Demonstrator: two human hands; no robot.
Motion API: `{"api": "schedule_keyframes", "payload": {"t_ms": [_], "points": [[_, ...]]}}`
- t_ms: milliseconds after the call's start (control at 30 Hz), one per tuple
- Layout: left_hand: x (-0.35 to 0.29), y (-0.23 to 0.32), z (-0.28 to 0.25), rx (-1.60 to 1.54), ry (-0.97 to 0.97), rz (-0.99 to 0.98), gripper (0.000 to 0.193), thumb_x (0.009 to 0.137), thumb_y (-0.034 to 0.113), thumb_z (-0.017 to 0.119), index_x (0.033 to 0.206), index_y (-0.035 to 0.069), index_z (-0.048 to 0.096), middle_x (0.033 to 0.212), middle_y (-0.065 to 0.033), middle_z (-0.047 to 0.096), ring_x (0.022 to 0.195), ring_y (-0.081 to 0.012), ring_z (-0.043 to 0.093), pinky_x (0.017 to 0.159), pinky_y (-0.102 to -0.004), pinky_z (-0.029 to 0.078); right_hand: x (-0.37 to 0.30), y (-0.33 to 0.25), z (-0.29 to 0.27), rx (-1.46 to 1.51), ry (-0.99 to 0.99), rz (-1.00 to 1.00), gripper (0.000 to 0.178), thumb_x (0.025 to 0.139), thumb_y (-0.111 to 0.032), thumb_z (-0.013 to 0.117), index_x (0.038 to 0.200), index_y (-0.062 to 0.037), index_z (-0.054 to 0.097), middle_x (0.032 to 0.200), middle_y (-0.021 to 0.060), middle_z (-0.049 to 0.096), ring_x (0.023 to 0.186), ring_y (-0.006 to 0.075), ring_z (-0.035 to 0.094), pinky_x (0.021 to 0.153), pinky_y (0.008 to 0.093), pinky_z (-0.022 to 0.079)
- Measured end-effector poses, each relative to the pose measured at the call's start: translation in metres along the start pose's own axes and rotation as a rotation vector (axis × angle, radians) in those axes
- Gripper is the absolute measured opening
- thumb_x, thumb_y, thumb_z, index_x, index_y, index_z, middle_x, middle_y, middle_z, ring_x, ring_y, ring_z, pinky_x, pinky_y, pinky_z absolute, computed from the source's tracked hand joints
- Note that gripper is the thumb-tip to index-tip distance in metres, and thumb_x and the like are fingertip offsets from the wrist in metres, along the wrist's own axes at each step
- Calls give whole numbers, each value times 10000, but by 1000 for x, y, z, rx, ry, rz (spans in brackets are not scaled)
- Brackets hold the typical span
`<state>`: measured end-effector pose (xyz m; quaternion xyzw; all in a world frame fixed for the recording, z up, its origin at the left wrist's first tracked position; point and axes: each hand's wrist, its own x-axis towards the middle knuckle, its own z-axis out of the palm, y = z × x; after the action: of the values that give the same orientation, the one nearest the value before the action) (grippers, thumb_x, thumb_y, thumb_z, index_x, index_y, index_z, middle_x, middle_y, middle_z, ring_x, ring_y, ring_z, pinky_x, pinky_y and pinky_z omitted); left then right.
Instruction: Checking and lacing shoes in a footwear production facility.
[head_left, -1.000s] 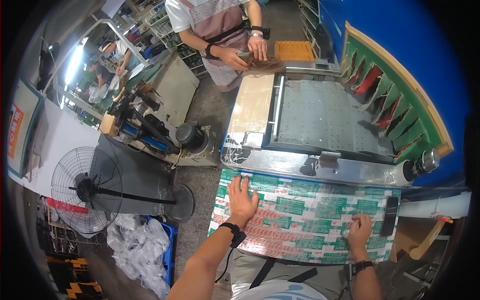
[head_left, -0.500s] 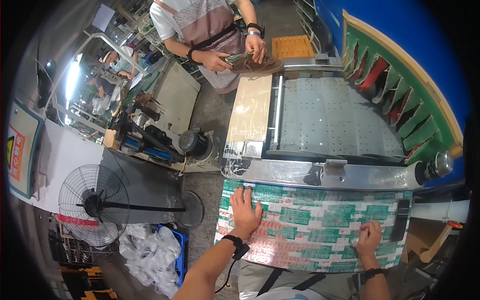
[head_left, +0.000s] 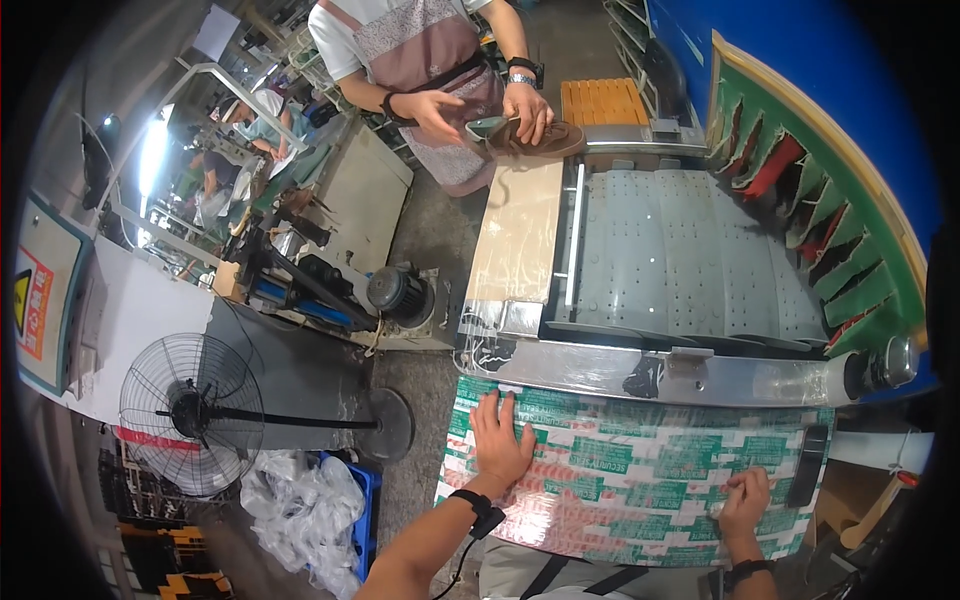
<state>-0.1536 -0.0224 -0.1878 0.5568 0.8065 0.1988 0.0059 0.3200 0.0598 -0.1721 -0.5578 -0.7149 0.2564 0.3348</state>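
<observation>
Resting on the desk [head_left: 620, 465], fan [head_left: 190, 410] leftward: left hand [head_left: 505, 455] flat, right hand [head_left: 743, 505] curled, contents unclear; co-worker's hand [head_left: 433, 114] newly opened.

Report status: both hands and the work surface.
Left hand open on green-and-white work surface. Right hand curled, contents unclear. Dark phone-like slab near right edge, apart from both hands.

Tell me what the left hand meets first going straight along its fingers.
Likely the metal front rail of the slat conveyor, past the far edge of the taped board; height is unclear, so the left hand might clear it.
</observation>
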Motion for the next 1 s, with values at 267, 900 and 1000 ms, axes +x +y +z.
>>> {"api": "schedule_keyframes", "payload": {"t_ms": [267, 900, 1000], "points": [[-1, -2, 2, -4, -5, 0, 706, 974, 298, 702, 1579, 19, 469, 1624, -285, 413, 1529, -533, 354, 1279, -690, 229, -3, 8, 1, 12, 12, -21, 160, 917, 63, 493, 804, 61, 607, 909, 166, 541, 641, 243, 623, 553, 356, 553], [0, -2, 2, -3, -8, 2, 694, 975, 300, 696, 1571, 18, 480, 1618, -287, 416, 1528, -527, 356, 1277, -697, 229, 0, -3, -2, -37, 24, -16, 132, 880, 36, 520, 791, 34, 618, 862, 167, 552, 666, 294, 620, 586, 396, 504], [0, -2, 2, 1, -7, 3, 700, 976, 299, 697, 1578, 21, 471, 1622, -287, 415, 1528, -528, 357, 1276, -699, 228, 3, -5, -3, -46, 33, -43, 127, 872, 42, 518, 792, 36, 617, 862, 170, 555, 665, 298, 621, 593, 404, 502]]}}
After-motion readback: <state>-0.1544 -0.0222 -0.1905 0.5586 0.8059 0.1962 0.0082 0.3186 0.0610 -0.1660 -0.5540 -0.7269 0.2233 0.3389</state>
